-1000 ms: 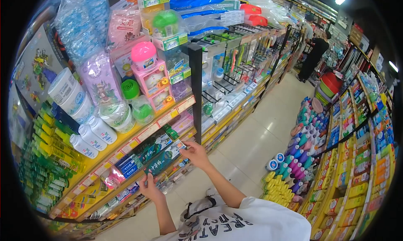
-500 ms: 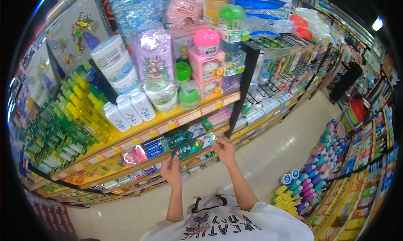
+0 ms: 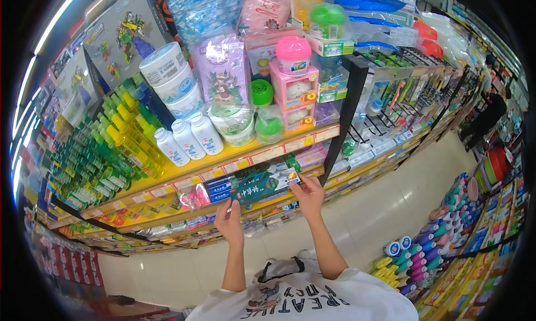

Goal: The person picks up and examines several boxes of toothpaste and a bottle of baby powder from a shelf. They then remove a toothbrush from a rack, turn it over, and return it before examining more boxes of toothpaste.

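In the head view, the person's two bare hands held a dark green box [image 3: 259, 188] between them, in front of the shelf and just below its edge strip of price labels [image 3: 240, 164]. The left hand [image 3: 229, 225] pinched the box at its lower left corner, fingers pointing up. The right hand [image 3: 310, 198] gripped the opposite end between thumb and fingers, next to a small shiny orange patch. The box lay lengthwise between the hands, its right end slightly higher, with its printed front, marked in white characters, turned toward the camera.

Behind and beside the box, on the lower level, were blue boxes [image 3: 219, 191] and, left of those, a pink package [image 3: 192, 198]. On the yellow upper shelf [image 3: 209, 165] three white bottles [image 3: 190, 138] stood side by side in front of a stack of white tubs [image 3: 173, 81]. To their right were a clear-wrapped white tub [image 3: 231, 125], a green round container [image 3: 269, 125] and pink boxes [image 3: 293, 89] topped by a pink jar [image 3: 293, 55]. Yellow bottles [image 3: 134, 145] stood in rows at the left, and a black post [image 3: 347, 111] rose right of the pink boxes.

A white shirt [image 3: 312, 301] showed at the bottom. Colourful bottles [image 3: 424, 251] were grouped at the right, and another person [image 3: 486, 120] in dark clothing stood farther down the aisle.
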Motion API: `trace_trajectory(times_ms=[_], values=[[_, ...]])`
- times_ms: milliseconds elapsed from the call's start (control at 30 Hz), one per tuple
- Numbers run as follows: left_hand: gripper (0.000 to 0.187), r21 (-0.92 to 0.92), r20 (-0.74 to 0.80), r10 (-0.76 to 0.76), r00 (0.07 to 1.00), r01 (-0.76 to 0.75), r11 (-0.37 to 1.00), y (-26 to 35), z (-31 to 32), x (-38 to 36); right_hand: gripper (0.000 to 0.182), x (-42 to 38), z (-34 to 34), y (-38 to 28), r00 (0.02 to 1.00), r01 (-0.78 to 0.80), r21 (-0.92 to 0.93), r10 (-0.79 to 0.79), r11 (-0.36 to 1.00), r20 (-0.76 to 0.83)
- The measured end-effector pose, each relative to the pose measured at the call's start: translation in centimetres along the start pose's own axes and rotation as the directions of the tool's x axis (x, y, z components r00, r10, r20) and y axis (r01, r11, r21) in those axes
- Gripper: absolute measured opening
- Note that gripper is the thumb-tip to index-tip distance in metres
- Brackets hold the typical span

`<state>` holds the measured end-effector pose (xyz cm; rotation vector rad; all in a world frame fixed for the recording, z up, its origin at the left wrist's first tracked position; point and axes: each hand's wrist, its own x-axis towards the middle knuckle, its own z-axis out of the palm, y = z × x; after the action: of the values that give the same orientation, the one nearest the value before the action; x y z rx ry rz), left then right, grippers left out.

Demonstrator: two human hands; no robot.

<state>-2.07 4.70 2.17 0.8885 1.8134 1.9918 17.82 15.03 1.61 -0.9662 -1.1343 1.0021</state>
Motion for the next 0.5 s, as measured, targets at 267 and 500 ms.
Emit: trace_trajectory(times_ms=[267,500], values=[[0.025,-0.107,0.076,-0.154,0.985,0.161,0.981,-3.7,0.1,-0.2,0.035,-0.1,-1.6,4.2,0.999,-0.024,-0.198,0.03,0.98,0.029],[0.024,-0.15,0.028,-0.238,0.971,0.239,0.959,-6.2,-0.4,-3.6,0.038,-2.0,-1.8,6.0,1.0,0.009,-0.189,-0.007,0.982,0.007]])
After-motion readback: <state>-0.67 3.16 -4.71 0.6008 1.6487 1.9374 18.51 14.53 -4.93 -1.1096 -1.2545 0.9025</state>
